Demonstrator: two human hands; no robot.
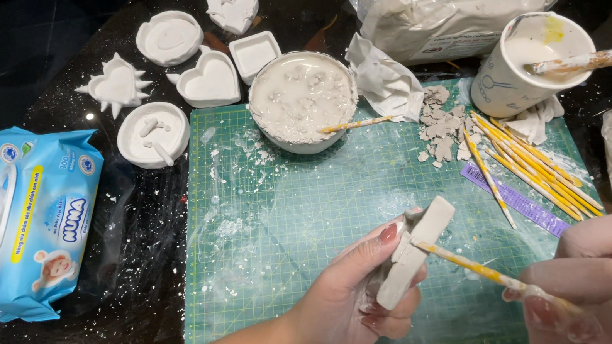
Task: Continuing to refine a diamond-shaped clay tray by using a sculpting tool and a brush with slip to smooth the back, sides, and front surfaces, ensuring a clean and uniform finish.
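My left hand [353,298] holds a flat white clay piece [416,248] on edge over the green cutting mat [289,221]. My right hand [607,279] grips a thin yellow modelling tool [461,263] smeared with clay. The tool's tip touches the upper side of the clay piece. Both hands sit at the near edge of the mat.
A white bowl of wet clay [302,98] stands at the mat's far edge. Several white clay dishes [169,37] lie behind it. A paper cup with a brush [530,63], yellow tools [531,164], clay crumbs [441,128], a clay bag [449,6] and a blue wipes pack [24,222] surround the mat.
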